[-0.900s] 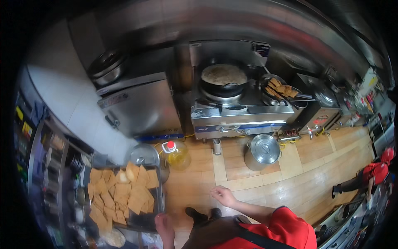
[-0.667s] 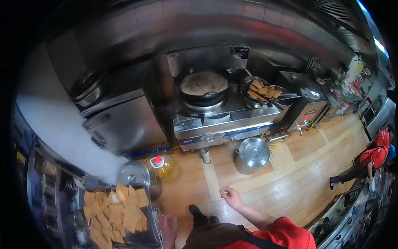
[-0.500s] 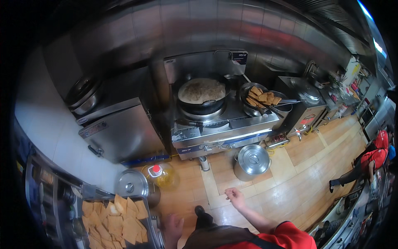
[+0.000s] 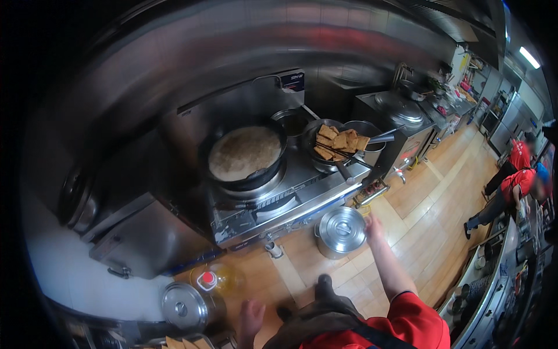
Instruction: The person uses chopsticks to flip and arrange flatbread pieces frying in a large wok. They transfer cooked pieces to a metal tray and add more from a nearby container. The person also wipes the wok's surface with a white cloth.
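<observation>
My right hand [image 4: 374,227] is stretched forward beside the lidded steel stockpot [image 4: 342,230] on the floor, seemingly apart from it. Its fingers look loosely bent, and nothing shows in them. My left hand [image 4: 251,317] hangs low near my apron, blurred, with no object visible in it; its finger shape is unclear. On the stove ahead, a black wok [image 4: 244,156] holds pale, foamy liquid. To its right, browned fried pieces [image 4: 338,142] lie in a strainer over another pan, with dark chopsticks or tongs across them.
A steel lidded pot [image 4: 183,308] and a yellow oil jug [image 4: 216,280] stand on the floor at left. Flat tan sheets [image 4: 186,343] show at the lower edge. Two people in red [image 4: 519,185] work at the right counter [image 4: 494,291]. A steel cabinet [image 4: 145,238] adjoins the stove.
My view has turned and shifted toward the right and the stove. My right hand has moved up beside the stockpot. The tray of tan sheets has mostly left the view.
</observation>
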{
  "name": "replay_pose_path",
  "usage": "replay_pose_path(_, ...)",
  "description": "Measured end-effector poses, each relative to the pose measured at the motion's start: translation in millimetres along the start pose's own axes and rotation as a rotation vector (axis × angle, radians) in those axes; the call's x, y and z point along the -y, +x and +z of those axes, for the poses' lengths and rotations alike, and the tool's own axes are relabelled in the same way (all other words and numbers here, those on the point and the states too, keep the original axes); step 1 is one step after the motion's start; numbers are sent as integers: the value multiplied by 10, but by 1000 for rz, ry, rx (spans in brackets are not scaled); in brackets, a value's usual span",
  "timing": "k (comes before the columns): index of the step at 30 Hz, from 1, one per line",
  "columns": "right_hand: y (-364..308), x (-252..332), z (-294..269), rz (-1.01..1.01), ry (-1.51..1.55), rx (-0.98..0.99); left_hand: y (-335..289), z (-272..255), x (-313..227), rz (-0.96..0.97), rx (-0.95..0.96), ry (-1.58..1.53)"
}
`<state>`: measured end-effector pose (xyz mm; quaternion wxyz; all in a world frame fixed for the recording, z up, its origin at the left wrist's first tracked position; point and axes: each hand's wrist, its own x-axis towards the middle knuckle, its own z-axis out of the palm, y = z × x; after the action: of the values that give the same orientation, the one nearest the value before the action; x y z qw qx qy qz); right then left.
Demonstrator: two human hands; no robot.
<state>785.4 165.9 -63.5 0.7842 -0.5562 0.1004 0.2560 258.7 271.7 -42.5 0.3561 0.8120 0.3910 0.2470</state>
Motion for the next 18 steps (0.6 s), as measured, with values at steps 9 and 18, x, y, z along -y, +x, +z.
replay_pose_path(9,2103,755,554,14,384,142,529,837,800,96,156,534)
replay_pose_path(18,2328,1054,830,-90,354,146,976,999,-385,-253,149,330)
